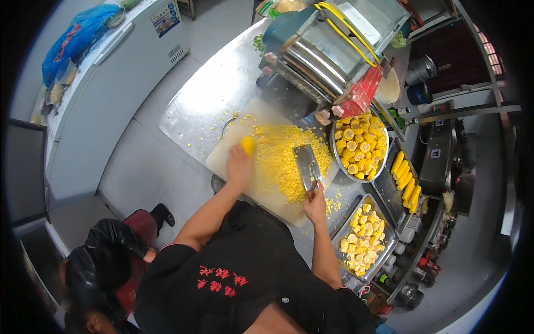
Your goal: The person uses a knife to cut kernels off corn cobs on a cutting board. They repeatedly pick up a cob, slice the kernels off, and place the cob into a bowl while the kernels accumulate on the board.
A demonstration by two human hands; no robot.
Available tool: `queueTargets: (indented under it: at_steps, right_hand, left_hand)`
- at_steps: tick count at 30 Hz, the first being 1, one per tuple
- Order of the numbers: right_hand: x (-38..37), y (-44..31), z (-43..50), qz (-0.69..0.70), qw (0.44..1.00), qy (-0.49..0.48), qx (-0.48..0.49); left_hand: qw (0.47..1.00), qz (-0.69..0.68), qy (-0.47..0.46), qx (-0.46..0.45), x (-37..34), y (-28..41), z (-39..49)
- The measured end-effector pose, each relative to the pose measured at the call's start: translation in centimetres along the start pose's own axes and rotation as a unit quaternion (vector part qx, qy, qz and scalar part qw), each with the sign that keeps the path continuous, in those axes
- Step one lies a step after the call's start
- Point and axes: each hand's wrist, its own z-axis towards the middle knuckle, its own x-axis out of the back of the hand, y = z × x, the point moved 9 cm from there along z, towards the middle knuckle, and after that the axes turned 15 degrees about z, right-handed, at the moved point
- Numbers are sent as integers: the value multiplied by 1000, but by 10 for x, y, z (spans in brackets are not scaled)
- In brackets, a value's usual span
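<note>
My left hand (239,166), blurred, holds a yellow corn piece (248,145) over the left part of a white cutting board (225,152). In my right hand (316,207) is the handle of a cleaver (308,163). The broad blade lies over a wide heap of cut corn kernels (277,160) in the middle of the board. Loose kernels are scattered on the steel table (200,100) around it. Right of the board stands a round metal bowl (332,144) full of short corn cob sections (358,152).
A steel tray (340,234) of cob pieces sits at right, beside a dark tray (381,188) with several whole cobs (404,177). A roller machine (321,67) occupies the table's far side. At left are a chest freezer (112,83) and another person (106,259).
</note>
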Motion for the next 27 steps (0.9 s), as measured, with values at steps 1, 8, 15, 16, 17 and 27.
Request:
queueTargets:
  at_steps: [1,8,15,16,17,27]
  right_hand:
    - [8,-4,-4,7,999,33,-26]
    - [36,-82,-18,82,993,83,15]
    - [-42,-160,19,-55,995,-75,21]
    - [-51,-171,23,-57,995,-79,34]
    - [-57,-180,26,-59,994,-83,45]
    - [-85,-184,53,-68,983,-158,65]
  left_hand:
    - [999,-17,47,-22,6,21,0]
    - [984,-123,-48,-123,36,12,-12]
    - [953,-187,96,-219,81,2,-18]
    - [942,-206,108,-240,83,9,-16]
    - [931,-231,115,-257,84,14,-14]
    - [949,-216,95,-211,70,22,3]
